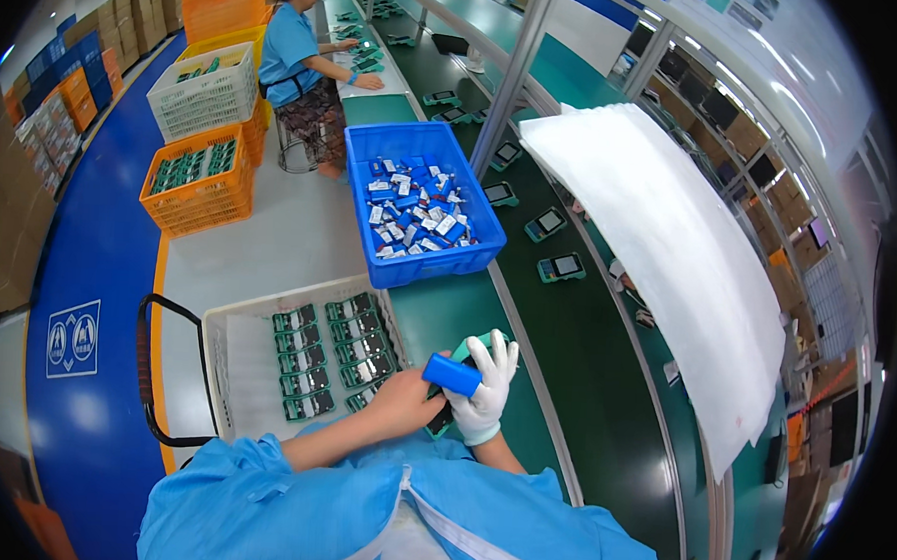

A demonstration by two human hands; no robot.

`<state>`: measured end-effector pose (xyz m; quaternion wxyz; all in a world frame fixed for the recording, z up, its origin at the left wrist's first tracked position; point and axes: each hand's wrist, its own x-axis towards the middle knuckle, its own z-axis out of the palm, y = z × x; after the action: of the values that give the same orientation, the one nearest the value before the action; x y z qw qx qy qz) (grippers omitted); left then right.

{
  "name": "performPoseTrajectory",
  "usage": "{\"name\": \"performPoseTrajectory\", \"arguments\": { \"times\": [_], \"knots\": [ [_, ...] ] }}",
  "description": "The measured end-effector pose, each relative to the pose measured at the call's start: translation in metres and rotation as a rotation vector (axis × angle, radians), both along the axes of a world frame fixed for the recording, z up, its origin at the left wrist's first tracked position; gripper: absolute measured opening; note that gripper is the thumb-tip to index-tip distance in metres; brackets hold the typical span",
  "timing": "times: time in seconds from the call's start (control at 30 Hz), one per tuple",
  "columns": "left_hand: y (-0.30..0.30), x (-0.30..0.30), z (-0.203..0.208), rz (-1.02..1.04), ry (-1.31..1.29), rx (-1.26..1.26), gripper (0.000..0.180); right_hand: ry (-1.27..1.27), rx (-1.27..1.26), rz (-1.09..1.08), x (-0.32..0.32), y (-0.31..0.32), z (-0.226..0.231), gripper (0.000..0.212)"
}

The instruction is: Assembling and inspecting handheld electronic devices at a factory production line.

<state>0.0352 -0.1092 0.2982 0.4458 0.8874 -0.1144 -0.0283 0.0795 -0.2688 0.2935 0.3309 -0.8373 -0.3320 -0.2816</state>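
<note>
My bare left hand (404,406) is closed, with a blue battery pack (453,375) at its fingertips; the exact grip is partly hidden. My right hand (489,390), in a white glove, is wrapped round a green device housing (462,352). The battery lies in front of the gloved palm and covers part of the housing. Left of my hands, a white tray (260,298) contains rows of green-edged device housings (304,382). A blue bin (437,273) of loose battery packs (414,210) stands ahead on the green bench.
A black cart handle (145,365) rises left of the tray. Orange crates (197,208) and a white crate (204,99) hold green parts. Handheld devices (561,268) lie on the dark conveyor (576,331) to the right, near a white sheet (660,259). A co-worker (296,58) sits beyond the bin.
</note>
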Motion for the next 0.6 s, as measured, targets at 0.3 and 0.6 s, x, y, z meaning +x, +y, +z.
{"name": "performPoseTrajectory", "arguments": {
  "times": [0.3,0.6],
  "knots": [
    [-0.028,-0.003,0.037,0.132,0.017,0.246,0.073,0.105,-0.005,0.073,0.017,-0.021,-0.006,0.037],
    [-0.044,-0.001,0.018,0.131,0.062,0.245,0.055,-0.031,0.071,-0.077,0.026,-0.033,-0.014,0.037]
  ]
}}
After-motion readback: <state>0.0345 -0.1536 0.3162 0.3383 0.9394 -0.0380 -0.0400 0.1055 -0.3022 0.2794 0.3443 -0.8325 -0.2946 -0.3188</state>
